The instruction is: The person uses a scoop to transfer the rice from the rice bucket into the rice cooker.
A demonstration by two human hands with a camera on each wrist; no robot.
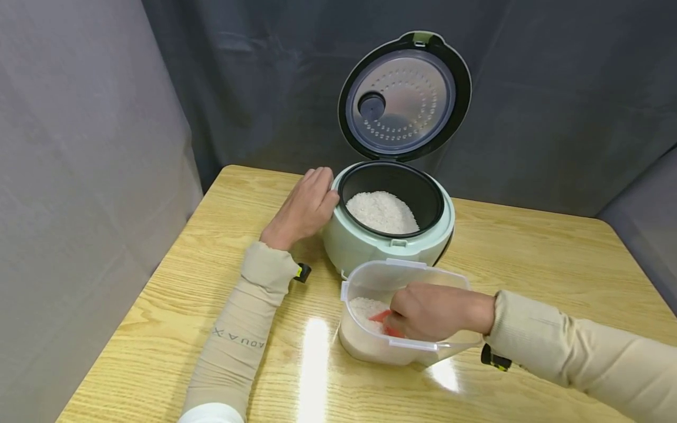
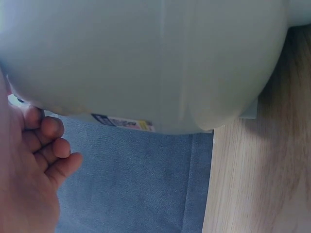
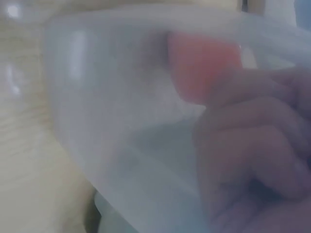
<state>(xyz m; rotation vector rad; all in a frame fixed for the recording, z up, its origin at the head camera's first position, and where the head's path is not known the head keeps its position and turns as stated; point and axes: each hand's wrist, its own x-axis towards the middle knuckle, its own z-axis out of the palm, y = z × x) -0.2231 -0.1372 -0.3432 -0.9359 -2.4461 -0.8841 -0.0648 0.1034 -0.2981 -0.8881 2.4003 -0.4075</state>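
A pale green rice cooker [image 1: 349, 247] stands with its lid [image 1: 404, 106] raised and white rice [image 1: 382, 212] in its dark inner pot [image 1: 423, 200]. My left hand [image 1: 307, 205] holds the cooker's left side near the rim; in the left wrist view its curled fingers [image 2: 51, 128] lie against the cooker body [image 2: 146, 63]. In front of the cooker is a clear plastic container [image 1: 365, 346] with rice [image 1: 365, 308] inside. Reaching into it, my right hand [image 1: 431, 311] grips a red scoop [image 1: 381, 316]. The right wrist view shows the scoop [image 3: 201, 68] through the cloudy container wall.
All of this stands on a light wooden table [image 1: 529, 264]. A dark curtain [image 1: 264, 88] hangs behind the table, and a grey cloth wall [image 1: 90, 176] runs along the left. The raised lid rises toward the curtain.
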